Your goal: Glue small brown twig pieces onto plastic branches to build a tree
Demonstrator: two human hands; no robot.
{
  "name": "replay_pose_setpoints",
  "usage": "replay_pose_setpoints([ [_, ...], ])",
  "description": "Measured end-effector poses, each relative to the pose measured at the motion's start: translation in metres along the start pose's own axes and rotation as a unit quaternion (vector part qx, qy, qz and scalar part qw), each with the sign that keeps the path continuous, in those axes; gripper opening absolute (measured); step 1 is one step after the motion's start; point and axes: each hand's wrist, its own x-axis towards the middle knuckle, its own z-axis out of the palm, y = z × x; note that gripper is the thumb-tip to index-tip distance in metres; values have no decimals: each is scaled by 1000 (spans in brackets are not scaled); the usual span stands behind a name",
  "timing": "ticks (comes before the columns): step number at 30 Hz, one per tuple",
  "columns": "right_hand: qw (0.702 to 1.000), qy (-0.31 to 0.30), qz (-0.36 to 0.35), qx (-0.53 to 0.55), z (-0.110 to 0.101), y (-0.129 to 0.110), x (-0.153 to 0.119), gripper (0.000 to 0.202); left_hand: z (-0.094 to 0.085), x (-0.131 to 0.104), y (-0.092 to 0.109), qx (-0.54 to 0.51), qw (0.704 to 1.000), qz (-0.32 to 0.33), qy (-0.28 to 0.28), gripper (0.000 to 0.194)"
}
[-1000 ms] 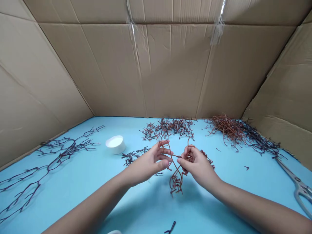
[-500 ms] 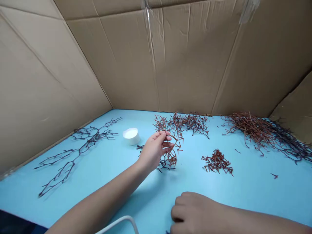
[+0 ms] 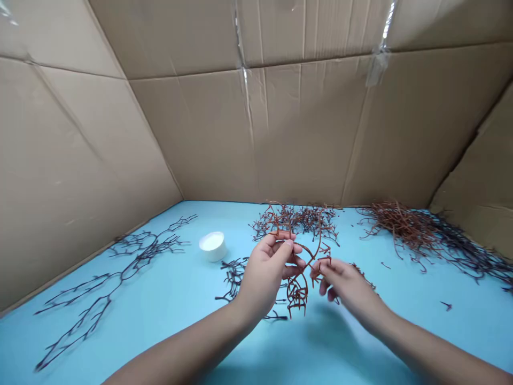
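My left hand (image 3: 266, 267) is closed around a reddish-brown branching twig (image 3: 297, 293), its thin curved stems reaching above and below the fingers. On the right side of the twig, my right hand (image 3: 347, 283) pinches its short forked offshoots between thumb and fingers. The twig is held up off the blue tabletop. Beneath and beside my left hand lie dark branching twigs (image 3: 232, 275), partly hidden by the wrist. Behind my right hand, a small pile of short brown pieces (image 3: 363, 272) is mostly covered.
A long dark branch (image 3: 128, 272) lies at left, near a small white round roll or cup (image 3: 212, 246). Forked twigs (image 3: 306, 216) are heaped at the back. Brown stems (image 3: 401, 222) and dark stems (image 3: 460, 240) pile up at right. Cardboard walls (image 3: 296, 139) surround the blue tabletop (image 3: 160, 315).
My right hand has risen from the front edge to the twig in my left hand and now pinches it. The view has tilted up slightly.
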Motion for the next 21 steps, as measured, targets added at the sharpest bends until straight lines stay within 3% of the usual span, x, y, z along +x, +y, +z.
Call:
replay_pose_setpoints([
  [2, 988, 133, -13, 83, -25, -7, -4, 19, 8, 1, -4, 25, 999, -23, -27, 12],
  [4, 947, 297, -104, 65, -41, -17, -14, 16, 17, 1, -9, 59, 996, -42, -53, 10],
  [6, 907, 374, -191, 20, -44, -28, -27, 12, 26, 0, -13, 108, 991, -31, -67, 8],
  [7, 910, 354, -214, 11, -42, -32, -33, 13, 29, 0, -15, 152, 985, -12, -81, 6],
  [8, 930, 296, -216, 13, -37, -36, -38, 19, 31, -2, -17, 209, 972, 15, -103, 4],
  [10, 967, 177, -182, 12, -26, -41, -44, 44, 34, -6, -19, 333, 926, 82, -159, 4],
  [12, 980, 134, -145, 8, -18, -42, -43, 56, 34, -11, -21, 415, 877, 138, -199, 11],
  [18, 980, 77, -121, 136, -27, -38, -36, 18, 22, -24, -14, 509, 790, 249, -233, 33],
  [21, 969, 55, -119, 210, -34, -36, -36, 10, 15, -20, -5, 504, 801, 252, -204, 18],
])
